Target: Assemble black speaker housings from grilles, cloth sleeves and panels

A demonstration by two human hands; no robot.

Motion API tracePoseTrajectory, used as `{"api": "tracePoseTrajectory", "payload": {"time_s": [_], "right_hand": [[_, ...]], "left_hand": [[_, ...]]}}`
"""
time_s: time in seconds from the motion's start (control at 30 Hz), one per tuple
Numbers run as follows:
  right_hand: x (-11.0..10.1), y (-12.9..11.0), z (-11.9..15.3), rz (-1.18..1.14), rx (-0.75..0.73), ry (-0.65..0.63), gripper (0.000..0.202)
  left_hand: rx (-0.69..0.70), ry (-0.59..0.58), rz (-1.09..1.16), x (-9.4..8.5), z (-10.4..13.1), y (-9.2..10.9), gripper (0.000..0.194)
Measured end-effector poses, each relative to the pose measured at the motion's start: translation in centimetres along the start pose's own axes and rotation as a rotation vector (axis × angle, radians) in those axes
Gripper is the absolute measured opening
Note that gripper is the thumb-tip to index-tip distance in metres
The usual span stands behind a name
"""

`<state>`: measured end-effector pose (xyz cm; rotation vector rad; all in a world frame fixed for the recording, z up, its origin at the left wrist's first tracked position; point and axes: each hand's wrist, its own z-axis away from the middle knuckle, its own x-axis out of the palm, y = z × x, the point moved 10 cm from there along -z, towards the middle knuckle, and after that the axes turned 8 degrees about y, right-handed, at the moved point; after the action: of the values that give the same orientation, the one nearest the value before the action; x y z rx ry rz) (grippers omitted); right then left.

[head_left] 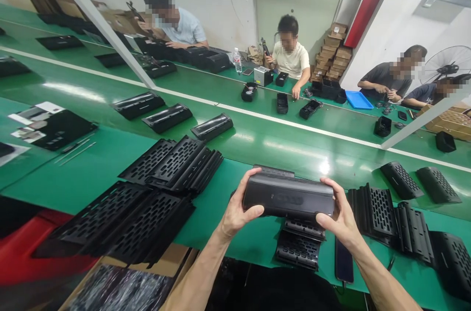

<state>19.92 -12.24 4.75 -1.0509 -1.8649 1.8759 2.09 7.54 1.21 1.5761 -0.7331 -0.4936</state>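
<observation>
A black plastic housing (289, 198), long and rounded along its edges, is held up level above the green bench. My left hand (237, 205) grips its left end, thumb on the near face and fingers over the top edge. At the other end my right hand (340, 213) holds it the same way. Beneath and behind it lie black slotted panels (298, 249), partly hidden by the housing. More slotted panels (180, 164) are stacked to the left, and another group (382, 210) lies to the right.
A phone (344, 262) lies near my right forearm. Curved black covers (167, 117) sit on the green conveyor (265, 142). Below the bench at left is a carton (176, 259) of wrapped parts. Several co-workers sit across the line. A slanting white frame post (423, 122) stands at right.
</observation>
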Motion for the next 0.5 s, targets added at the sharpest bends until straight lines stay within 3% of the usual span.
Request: {"api": "tracePoseTrajectory", "payload": {"time_s": [0.2,0.3,0.37,0.5], "right_hand": [[-0.2,2.4,-0.8,0.110,0.048,-0.041,0.079],[-0.1,3.1,-0.6,0.171,0.064,-0.078,0.092],[-0.3,3.3,-0.3,0.176,0.046,-0.035,0.098],[-0.7,4.5,0.1,0.154,0.059,0.099,0.088]], "left_hand": [[-0.051,0.124,-0.008,0.0,0.2,-2.7,0.083],[-0.092,0.126,0.039,0.4,0.6,-4.0,0.084],[-0.106,0.130,0.044,0.6,1.0,-4.4,0.084],[-0.132,0.212,0.025,0.6,1.4,-5.4,0.079]]}}
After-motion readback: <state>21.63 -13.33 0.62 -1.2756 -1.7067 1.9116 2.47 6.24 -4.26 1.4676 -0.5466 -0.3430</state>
